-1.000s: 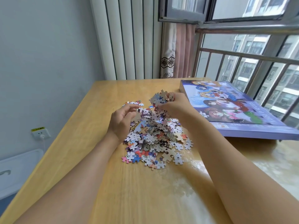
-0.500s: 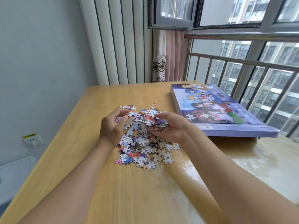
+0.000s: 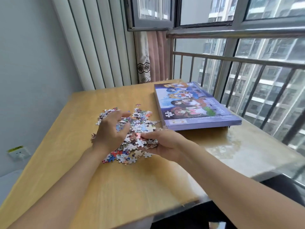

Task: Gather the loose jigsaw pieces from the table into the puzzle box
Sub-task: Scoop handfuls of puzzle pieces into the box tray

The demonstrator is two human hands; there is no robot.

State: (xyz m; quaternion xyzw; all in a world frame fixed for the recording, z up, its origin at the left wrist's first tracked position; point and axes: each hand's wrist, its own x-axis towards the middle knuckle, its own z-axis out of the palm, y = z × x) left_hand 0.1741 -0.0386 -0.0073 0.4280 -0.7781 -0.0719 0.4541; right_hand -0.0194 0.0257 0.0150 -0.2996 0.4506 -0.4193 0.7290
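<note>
Your right hand (image 3: 162, 143) lies palm-up at the near right edge of a heap of jigsaw pieces (image 3: 132, 128) on a wooden table (image 3: 115, 187), its fingers curled loosely around a small clutch of pieces that rests in the cupped palm. Just to the left of that grip, your left hand (image 3: 109, 132) hovers over the heap with fingers spread and bent like a rake, thumb toward the far side; it has closed on nothing, though its fingertips (image 3: 126, 125) touch the top of the pile. Most of the loose pieces lie beneath and between your two hands, with a thin scatter trailing nearer to you and a few strays beyond the left hand. The puzzle box (image 3: 194, 105), purple with a cartoon cover, sits flat beyond and to the right of your right hand, its lid on, its near edge just past the outermost pieces. Both forearms reach in from the near edge of the table, bare to the frame.
</note>
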